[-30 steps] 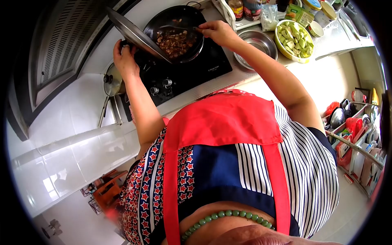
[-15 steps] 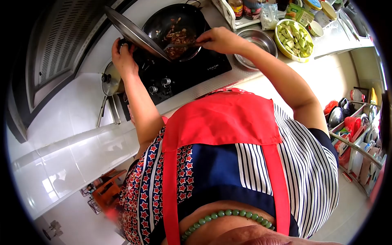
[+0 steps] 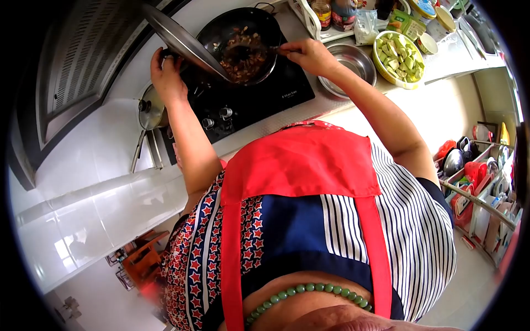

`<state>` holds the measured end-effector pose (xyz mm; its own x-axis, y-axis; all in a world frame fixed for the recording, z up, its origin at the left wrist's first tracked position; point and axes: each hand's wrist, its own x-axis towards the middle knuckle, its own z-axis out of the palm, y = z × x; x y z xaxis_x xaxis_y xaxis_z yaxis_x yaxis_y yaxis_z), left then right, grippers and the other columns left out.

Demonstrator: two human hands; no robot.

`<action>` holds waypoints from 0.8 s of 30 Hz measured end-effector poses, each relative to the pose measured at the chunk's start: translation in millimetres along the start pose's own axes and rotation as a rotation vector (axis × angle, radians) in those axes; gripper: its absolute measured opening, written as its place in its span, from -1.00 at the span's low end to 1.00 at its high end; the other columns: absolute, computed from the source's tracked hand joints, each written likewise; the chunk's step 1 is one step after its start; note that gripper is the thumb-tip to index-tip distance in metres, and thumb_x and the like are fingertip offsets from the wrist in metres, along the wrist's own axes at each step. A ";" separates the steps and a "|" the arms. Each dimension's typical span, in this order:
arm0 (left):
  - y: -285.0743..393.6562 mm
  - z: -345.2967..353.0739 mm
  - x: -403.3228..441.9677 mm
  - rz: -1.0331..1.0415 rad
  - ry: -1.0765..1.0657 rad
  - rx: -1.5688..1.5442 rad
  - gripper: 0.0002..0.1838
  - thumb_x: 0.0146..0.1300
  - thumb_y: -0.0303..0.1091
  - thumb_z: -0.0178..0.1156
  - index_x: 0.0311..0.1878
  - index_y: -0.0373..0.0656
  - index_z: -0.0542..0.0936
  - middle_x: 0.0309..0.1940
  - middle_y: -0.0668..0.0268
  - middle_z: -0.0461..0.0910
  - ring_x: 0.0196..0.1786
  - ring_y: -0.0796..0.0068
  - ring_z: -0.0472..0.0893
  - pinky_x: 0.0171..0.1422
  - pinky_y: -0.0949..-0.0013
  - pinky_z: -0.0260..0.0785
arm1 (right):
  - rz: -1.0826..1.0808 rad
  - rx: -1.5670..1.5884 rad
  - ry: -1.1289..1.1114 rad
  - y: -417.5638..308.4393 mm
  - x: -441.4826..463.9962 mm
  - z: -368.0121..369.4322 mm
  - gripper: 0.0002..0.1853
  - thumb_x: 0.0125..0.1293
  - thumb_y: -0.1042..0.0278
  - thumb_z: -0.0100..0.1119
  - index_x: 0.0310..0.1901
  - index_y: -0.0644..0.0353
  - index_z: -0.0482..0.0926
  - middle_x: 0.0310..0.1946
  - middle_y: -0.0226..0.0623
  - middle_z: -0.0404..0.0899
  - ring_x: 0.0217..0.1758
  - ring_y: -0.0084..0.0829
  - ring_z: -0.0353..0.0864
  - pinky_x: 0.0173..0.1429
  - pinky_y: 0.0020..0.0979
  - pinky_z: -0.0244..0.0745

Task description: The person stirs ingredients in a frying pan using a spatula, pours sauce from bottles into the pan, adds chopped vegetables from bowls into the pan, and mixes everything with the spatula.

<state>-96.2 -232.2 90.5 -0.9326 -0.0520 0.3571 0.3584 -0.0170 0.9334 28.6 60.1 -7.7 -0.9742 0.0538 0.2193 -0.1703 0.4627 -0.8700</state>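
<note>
My left hand [image 3: 169, 79] grips the dark knob of a large pot lid [image 3: 190, 45], which is tilted on edge over the left side of the wok. Fingers wrapped round its handle, my right hand [image 3: 307, 56] holds a spatula [image 3: 271, 49] that reaches into the wok from the right; its far end looks dark and blurred. Inside the black wok [image 3: 266, 27] lie browned, chopped pieces of food [image 3: 245, 70], spread over the bottom. The wok sits on a black gas stove [image 3: 265, 96] with two knobs at its front. The lid hides the wok's left rim.
Right of the stove stand a steel bowl [image 3: 353, 59] and a yellow-rimmed basket [image 3: 402, 83] of cut green vegetable pieces. Sauce bottles [image 3: 343, 14] and packets are behind them. A lidded pot [image 3: 152, 110] is at the left, under the range hood [image 3: 83, 66]. A utensil rack [image 3: 480, 182] stands low right.
My right hand has shifted slightly right, moving the spatula in the wok. The food is spread differently. My left hand and the lid stay almost in place.
</note>
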 end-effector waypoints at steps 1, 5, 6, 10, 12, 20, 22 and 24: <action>-0.4 1.0 -0.7 0.002 0.000 -0.001 -0.60 0.21 -0.60 0.00 0.16 -0.39 0.38 0.04 0.14 0.37 -0.03 0.37 0.51 0.03 0.36 0.52 | -0.055 0.043 0.047 8.8 7.7 6.4 -0.71 0.20 0.29 0.16 -0.06 0.16 0.63 -0.21 -0.09 0.65 -0.09 -0.15 0.63 0.02 -0.29 0.51; -2.8 1.0 -2.8 -0.011 -0.004 0.023 -0.59 0.21 -0.59 0.00 0.16 -0.39 0.38 0.05 0.12 0.38 -0.03 0.36 0.50 0.03 0.34 0.51 | -0.029 -0.092 0.142 9.6 16.6 6.7 -0.69 0.21 0.28 0.15 -0.04 0.20 0.61 -0.20 -0.08 0.65 -0.11 -0.14 0.64 -0.01 -0.27 0.52; -2.1 1.1 -3.4 -0.013 -0.001 0.020 -0.59 0.21 -0.59 -0.01 0.16 -0.39 0.38 0.04 0.12 0.39 -0.03 0.36 0.51 0.04 0.34 0.51 | 0.013 -0.038 0.139 15.3 15.9 11.1 -0.68 0.21 0.28 0.15 -0.04 0.21 0.61 -0.21 -0.10 0.66 -0.14 -0.18 0.66 -0.06 -0.30 0.52; -2.3 -1.9 -6.1 -0.014 0.019 0.023 -0.58 0.21 -0.59 0.00 0.17 -0.38 0.37 0.03 0.11 0.41 -0.03 0.36 0.51 0.04 0.33 0.51 | 0.230 0.215 0.026 7.0 -2.9 5.8 -0.67 0.20 0.28 0.15 -0.03 0.21 0.61 -0.30 -0.23 0.67 -0.32 -0.43 0.62 -0.30 -0.43 0.50; -2.3 -3.7 -5.1 -0.001 0.025 0.032 -0.58 0.22 -0.59 0.00 0.17 -0.38 0.36 0.03 0.11 0.42 -0.03 0.36 0.53 0.03 0.34 0.50 | 0.339 0.356 -0.068 -10.4 -20.4 -2.5 -0.67 0.19 0.31 0.15 -0.02 0.19 0.62 -0.35 -0.31 0.65 -0.42 -0.57 0.53 -0.43 -0.51 0.42; 4.6 12.0 -8.8 0.025 0.006 0.053 -0.63 0.27 -0.59 -0.05 0.15 -0.37 0.37 0.02 0.16 0.44 0.00 0.38 0.51 0.09 0.35 0.47 | 0.114 0.109 -0.039 4.4 -31.8 1.5 -0.66 0.13 0.35 0.18 -0.02 0.15 0.62 -0.28 -0.15 0.67 -0.24 -0.29 0.65 -0.09 -0.39 0.52; -1.3 13.0 -8.4 0.024 0.010 0.063 -0.63 0.27 -0.59 -0.05 0.16 -0.38 0.36 0.03 0.15 0.42 0.00 0.37 0.51 0.09 0.34 0.48 | 0.048 -0.007 -0.037 3.3 -27.6 2.7 -0.66 0.12 0.34 0.20 -0.02 0.13 0.62 -0.25 -0.08 0.66 -0.15 -0.17 0.65 0.02 -0.33 0.51; -5.8 16.7 -9.0 0.014 -0.002 0.053 -0.62 0.27 -0.59 -0.05 0.17 -0.38 0.35 0.04 0.14 0.41 0.00 0.37 0.50 0.10 0.34 0.49 | 0.007 -0.036 -0.034 11.1 -24.9 5.0 -0.66 0.11 0.32 0.22 -0.03 0.11 0.62 -0.24 -0.05 0.64 -0.12 -0.10 0.63 0.04 -0.27 0.51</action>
<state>-90.7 -214.9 82.5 -0.9277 -0.0499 0.3700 0.3685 0.0368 0.9289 50.2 59.4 -25.1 -0.9799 0.0268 0.1977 -0.1589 0.4940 -0.8548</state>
